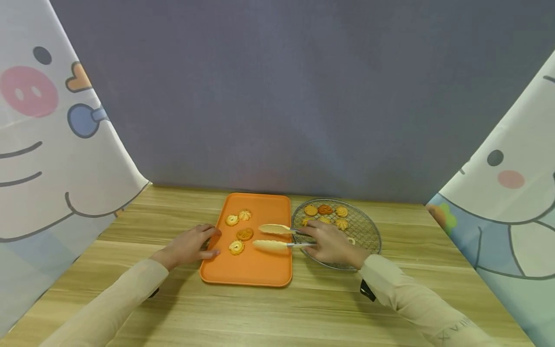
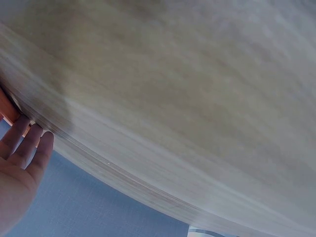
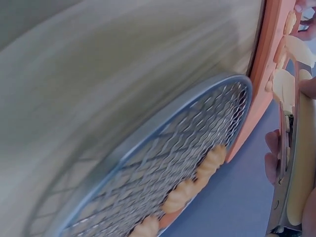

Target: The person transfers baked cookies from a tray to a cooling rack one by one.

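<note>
My right hand [image 1: 331, 243] grips a pair of tongs [image 1: 272, 245] with cream-coloured tips and metal arms. The spread tips hang over the right half of an orange tray [image 1: 260, 277], with nothing between them. Several cookies lie on the tray's left half, among them a browner oval cookie [image 1: 244, 234] and a pale ring-shaped cookie [image 1: 236, 247]. At the tray's left rim rests my left hand [image 1: 191, 246], its thumb and fingers touching the edge. The left wrist view shows that hand's fingers [image 2: 42, 153] extended against the rim. In the right wrist view the tongs [image 3: 301, 138] sit in my grip.
A round wire rack [image 1: 364, 231] stands right of the tray, holding several cookies, including a reddish-brown cookie [image 1: 325, 209]; my right hand partly covers it. Both lie on a wooden table [image 1: 269, 318]. A grey panel [image 1: 277, 96] rises behind, with printed cloths at both sides.
</note>
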Tool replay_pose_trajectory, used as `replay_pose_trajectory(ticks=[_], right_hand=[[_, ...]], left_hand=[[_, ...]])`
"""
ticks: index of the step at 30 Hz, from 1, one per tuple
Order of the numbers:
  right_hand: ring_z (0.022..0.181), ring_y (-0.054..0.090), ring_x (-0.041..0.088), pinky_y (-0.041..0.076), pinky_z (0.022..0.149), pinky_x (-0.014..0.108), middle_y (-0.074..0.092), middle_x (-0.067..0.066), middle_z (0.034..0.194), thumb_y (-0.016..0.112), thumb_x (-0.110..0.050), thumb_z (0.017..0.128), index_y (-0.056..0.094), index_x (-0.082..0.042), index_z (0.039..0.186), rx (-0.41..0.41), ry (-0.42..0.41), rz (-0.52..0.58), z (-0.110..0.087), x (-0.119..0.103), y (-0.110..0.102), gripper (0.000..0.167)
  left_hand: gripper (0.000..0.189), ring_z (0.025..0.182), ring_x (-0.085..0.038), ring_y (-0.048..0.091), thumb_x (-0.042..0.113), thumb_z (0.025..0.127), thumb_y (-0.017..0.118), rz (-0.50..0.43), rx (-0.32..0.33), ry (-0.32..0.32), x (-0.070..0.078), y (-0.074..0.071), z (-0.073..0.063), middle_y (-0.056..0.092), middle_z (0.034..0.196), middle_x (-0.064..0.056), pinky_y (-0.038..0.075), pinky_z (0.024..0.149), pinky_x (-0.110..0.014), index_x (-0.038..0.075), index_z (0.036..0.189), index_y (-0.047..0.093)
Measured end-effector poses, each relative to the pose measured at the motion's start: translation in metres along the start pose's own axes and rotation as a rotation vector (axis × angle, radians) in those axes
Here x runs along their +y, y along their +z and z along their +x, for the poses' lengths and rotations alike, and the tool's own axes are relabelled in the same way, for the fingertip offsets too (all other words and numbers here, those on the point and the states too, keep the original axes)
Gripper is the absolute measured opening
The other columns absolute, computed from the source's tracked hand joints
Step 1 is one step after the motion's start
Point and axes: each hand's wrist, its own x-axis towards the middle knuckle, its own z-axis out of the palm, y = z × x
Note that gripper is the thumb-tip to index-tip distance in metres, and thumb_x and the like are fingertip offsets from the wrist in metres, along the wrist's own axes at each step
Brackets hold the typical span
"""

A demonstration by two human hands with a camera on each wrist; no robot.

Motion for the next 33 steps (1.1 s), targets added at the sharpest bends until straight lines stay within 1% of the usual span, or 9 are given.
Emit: replay_pose_trajectory(ticks=[3,7,9,13,16,20,27,33], right_hand=[[0.061,0.042,0.004,0.035,0.048,0.017,0.059,0.001,0.094,0.07,-0.025,0.076,0.063,-0.011,0.115,-0.005,0.0,-0.01,0.008,-0.003,0.003,0.043],[0.073,0.054,0.009,0.042,0.053,0.019,0.061,0.004,0.104,0.069,-0.026,0.076,0.062,-0.011,0.116,-0.019,0.005,-0.013,0.018,-0.008,0.004,0.043],[0.074,0.055,0.01,0.042,0.053,0.02,0.061,0.004,0.104,0.069,-0.026,0.077,0.062,-0.011,0.116,-0.032,0.008,-0.003,0.023,-0.01,0.004,0.042],[0.068,0.051,0.009,0.037,0.049,0.019,0.062,0.004,0.101,0.067,-0.026,0.078,0.062,-0.011,0.116,-0.054,0.017,0.012,0.03,-0.012,0.005,0.041],[0.065,0.047,0.006,0.035,0.05,0.018,0.062,0.002,0.098,0.066,-0.026,0.078,0.062,-0.011,0.116,-0.06,0.017,0.011,0.034,-0.012,0.006,0.04],[0.063,0.045,0.006,0.036,0.049,0.018,0.062,0.002,0.094,0.064,-0.026,0.078,0.062,-0.01,0.115,-0.064,0.016,0.0,0.038,-0.012,0.009,0.04],[0.068,0.05,0.008,0.038,0.05,0.018,0.062,0.002,0.098,0.063,-0.026,0.079,0.062,-0.01,0.116,-0.074,0.026,0.012,0.042,-0.009,0.014,0.04],[0.063,0.044,0.007,0.034,0.047,0.018,0.062,0.003,0.092,0.063,-0.024,0.079,0.063,-0.009,0.115,-0.077,0.03,0.037,0.043,-0.006,0.018,0.039]], left_hand=[[0.051,0.107,-0.035,0.055,0.042,0.082,0.063,0.001,-0.001,0.002,0.0,0.0,0.001,0.056,0.12,-0.017,0.047,0.086,-0.049,0.009,0.12,0.057],[0.05,0.107,-0.035,0.055,0.042,0.082,0.063,0.005,-0.001,0.007,0.0,0.0,0.001,0.056,0.119,-0.017,0.047,0.087,-0.049,0.008,0.119,0.057],[0.05,0.107,-0.035,0.056,0.042,0.082,0.063,0.007,-0.002,0.008,0.0,0.0,0.001,0.056,0.119,-0.017,0.047,0.086,-0.049,0.009,0.119,0.057],[0.05,0.107,-0.035,0.056,0.042,0.082,0.063,0.007,-0.002,0.009,0.0,0.0,0.001,0.056,0.119,-0.017,0.047,0.087,-0.049,0.009,0.119,0.057],[0.05,0.107,-0.034,0.056,0.042,0.082,0.063,0.004,-0.001,0.009,0.0,0.0,0.001,0.056,0.119,-0.017,0.047,0.087,-0.049,0.009,0.119,0.057],[0.05,0.106,-0.034,0.056,0.042,0.082,0.063,0.005,-0.001,0.01,-0.001,0.0,0.001,0.056,0.119,-0.017,0.047,0.087,-0.049,0.009,0.119,0.057],[0.05,0.106,-0.034,0.056,0.042,0.083,0.062,0.005,-0.006,0.008,-0.001,0.0,0.001,0.056,0.119,-0.017,0.047,0.086,-0.049,0.009,0.119,0.057],[0.051,0.106,-0.035,0.056,0.044,0.083,0.062,0.001,-0.008,-0.003,-0.001,0.0,0.0,0.056,0.119,-0.017,0.047,0.086,-0.049,0.009,0.12,0.057]])
